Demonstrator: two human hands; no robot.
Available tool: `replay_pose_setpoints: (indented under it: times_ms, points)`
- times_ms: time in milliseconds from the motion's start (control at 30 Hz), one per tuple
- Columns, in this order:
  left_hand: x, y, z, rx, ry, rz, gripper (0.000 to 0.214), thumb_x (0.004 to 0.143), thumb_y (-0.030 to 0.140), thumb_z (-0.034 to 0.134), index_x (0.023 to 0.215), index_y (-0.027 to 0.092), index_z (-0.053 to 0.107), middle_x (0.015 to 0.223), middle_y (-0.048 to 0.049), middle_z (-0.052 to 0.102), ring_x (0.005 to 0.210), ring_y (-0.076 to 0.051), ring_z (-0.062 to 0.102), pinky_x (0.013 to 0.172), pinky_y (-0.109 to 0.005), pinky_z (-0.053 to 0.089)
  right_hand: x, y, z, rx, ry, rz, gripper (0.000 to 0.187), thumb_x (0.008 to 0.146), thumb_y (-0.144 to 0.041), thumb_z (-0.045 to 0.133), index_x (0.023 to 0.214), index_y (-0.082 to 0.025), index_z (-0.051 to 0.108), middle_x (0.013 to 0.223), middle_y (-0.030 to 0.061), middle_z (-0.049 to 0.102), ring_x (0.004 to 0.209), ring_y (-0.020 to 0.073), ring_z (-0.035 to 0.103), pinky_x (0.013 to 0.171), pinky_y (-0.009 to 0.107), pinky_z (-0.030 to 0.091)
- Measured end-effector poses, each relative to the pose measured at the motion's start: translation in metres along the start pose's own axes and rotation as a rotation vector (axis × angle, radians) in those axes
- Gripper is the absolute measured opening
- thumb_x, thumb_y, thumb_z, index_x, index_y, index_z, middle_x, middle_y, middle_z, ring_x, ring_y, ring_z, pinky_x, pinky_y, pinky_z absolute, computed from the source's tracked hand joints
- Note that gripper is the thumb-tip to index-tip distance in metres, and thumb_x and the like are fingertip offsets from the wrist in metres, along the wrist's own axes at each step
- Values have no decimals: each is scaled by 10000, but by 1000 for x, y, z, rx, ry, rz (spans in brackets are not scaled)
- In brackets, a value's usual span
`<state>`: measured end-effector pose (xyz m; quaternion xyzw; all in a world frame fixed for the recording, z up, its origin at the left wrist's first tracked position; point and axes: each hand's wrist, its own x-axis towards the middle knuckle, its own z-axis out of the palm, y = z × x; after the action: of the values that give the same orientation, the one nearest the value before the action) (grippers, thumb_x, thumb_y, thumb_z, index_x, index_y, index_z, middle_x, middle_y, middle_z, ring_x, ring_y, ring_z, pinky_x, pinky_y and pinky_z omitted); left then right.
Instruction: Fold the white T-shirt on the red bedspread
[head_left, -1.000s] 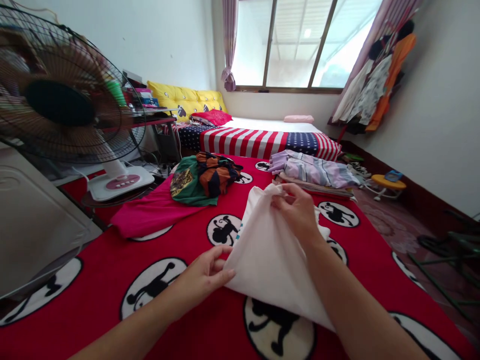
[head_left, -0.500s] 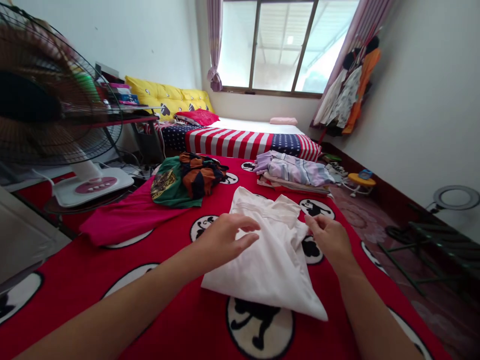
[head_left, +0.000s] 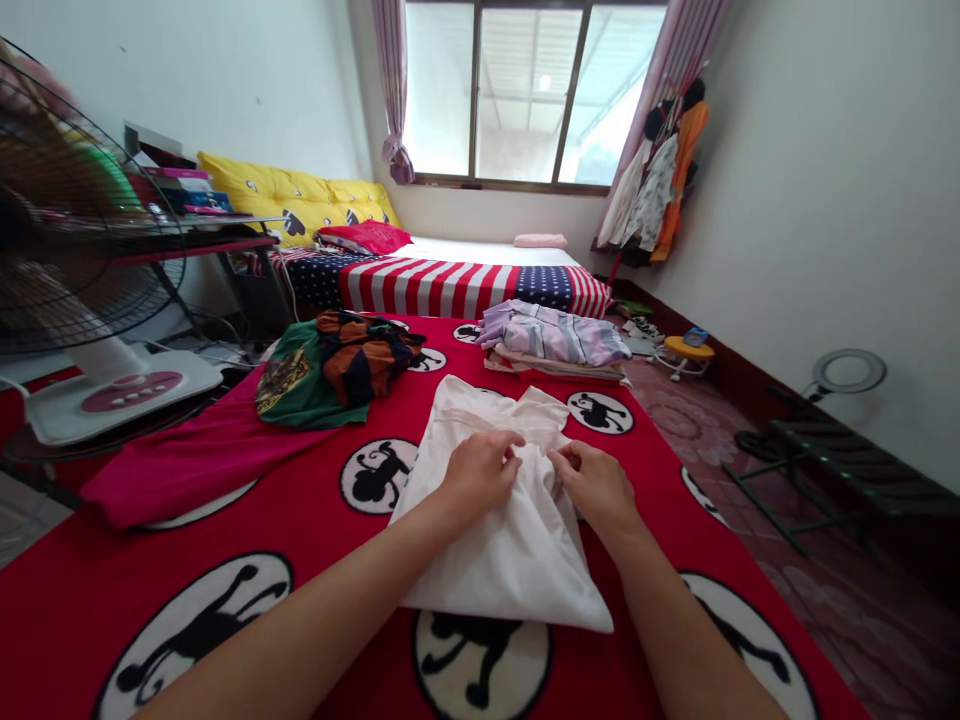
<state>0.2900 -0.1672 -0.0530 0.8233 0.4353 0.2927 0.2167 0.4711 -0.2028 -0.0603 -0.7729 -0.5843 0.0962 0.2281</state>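
Note:
A white shirt [head_left: 510, 570], partly folded, lies on the red blanket [head_left: 330, 560] with its collar end away from me. My left hand [head_left: 480, 475] rests over the middle of the shirt, its fingers curled and closed on the cloth. At the shirt's right side, my right hand [head_left: 600, 490] pinches the fabric between thumb and fingers. The two hands are close together, and small wrinkles show in the cloth between them. What lies under my left palm is hidden.
Behind the shirt sits a stack of folded clothes [head_left: 555, 335]. To the left lie a green garment [head_left: 296, 375], an orange and black garment [head_left: 367, 360] and a pink cloth [head_left: 195, 440]. A fan [head_left: 97, 350] stands at left, a green folding stool [head_left: 847, 460] at right.
My left hand has come down onto the shirt and closed. The right hand has moved inward to the shirt's side edge and pinches it. My view has turned slightly right.

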Motion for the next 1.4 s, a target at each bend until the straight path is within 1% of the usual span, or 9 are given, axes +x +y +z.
replay_pose_setpoints:
  times_ms: [167,333,567,733,900,1033,1167,1267,1400]
  points:
    - [45,10,0,226,-88,201,571,799,116,520,1360,220,491,1203,-93,641,1111,-276,557,923,-373,438,2,1,3,142,29,-6,204,823,-344,501,856,-232,668,761,29,695,663,171,616,572,246,358]
    - [75,6,9,266,-299,162,645,734,190,613,1359,261,471,1080,-39,680,1020,-238,616,899,-334,457,3,8,3,216,95,-13,216,817,-373,515,816,-224,671,721,28,680,579,160,595,551,243,384]
    - [65,1,-26,-241,-97,242,415,711,188,637,1126,181,637,859,-10,650,758,-135,596,700,-226,471,1,4,-5,509,210,-51,418,852,-567,499,743,-189,643,647,26,644,540,151,566,517,242,394]
    - [58,22,-55,-530,-27,286,426,738,207,664,1154,130,619,827,-22,632,719,-113,582,645,-205,470,-15,-26,-10,821,-18,-209,463,788,-560,616,1039,-173,655,915,63,701,811,213,645,643,272,489]
    - [65,23,-61,-454,143,347,561,763,221,679,1299,156,527,1083,-84,654,978,-163,617,871,-273,493,-14,-25,3,1185,-80,44,342,727,-370,651,989,-150,649,872,64,721,711,216,655,611,297,508]
    - [58,-16,-68,-3,293,52,447,777,221,655,1216,158,592,1147,-108,651,1028,-212,618,911,-319,475,7,5,13,1041,5,266,415,643,-270,635,1030,-123,616,790,70,708,662,200,640,532,256,470]
    - [35,-57,-71,308,138,-351,390,805,378,623,1131,164,624,1004,-109,692,947,-272,645,811,-353,483,16,19,15,883,77,194,674,643,-316,658,1271,-121,507,757,51,691,646,199,631,524,258,462]
    - [18,-69,-65,277,45,-436,458,800,498,604,1127,177,613,928,-90,701,909,-273,652,752,-331,473,13,16,15,818,58,54,767,662,-339,655,1379,-171,440,814,42,700,666,201,643,580,287,493]
    - [6,-70,-53,264,46,-416,492,757,452,655,1179,206,603,885,-63,694,856,-259,646,697,-311,450,10,14,19,715,-18,-46,555,679,-324,649,1218,-197,625,1077,82,694,884,229,664,794,355,516]
